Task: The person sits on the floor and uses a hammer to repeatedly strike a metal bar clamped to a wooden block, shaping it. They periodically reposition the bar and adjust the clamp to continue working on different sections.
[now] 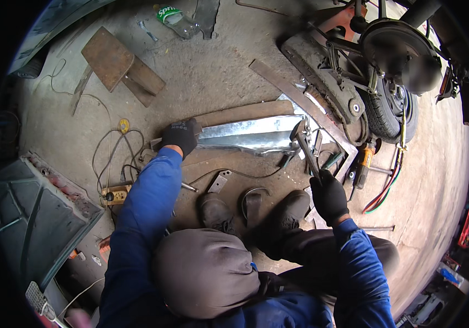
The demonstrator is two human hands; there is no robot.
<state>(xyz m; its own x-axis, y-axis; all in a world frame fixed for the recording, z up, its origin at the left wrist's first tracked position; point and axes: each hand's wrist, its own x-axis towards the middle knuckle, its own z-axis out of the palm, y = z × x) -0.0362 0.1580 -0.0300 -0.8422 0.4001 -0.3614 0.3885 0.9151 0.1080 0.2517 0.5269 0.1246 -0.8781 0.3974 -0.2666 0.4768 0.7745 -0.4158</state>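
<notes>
My left hand [181,136], in a dark work glove, is closed on the left end of a shiny bent sheet-metal piece [245,131], which lies along a brown metal bar [245,111] on the floor. My right hand [328,198], also gloved, grips the handle of a hammer [310,153]; its head is over the right end of the shiny piece. A long angled flat bar [278,82] runs beside that end. Below lie a plate with holes [221,180] and, to the right, an angle grinder [364,164].
Wheel and suspension parts [382,109] stand upper right. Boards [109,57], a green-labelled bottle [180,24] and tangled cables with a power strip [115,194] lie around. A grey body panel [37,218] is at left. My shoes [215,213] are near the work.
</notes>
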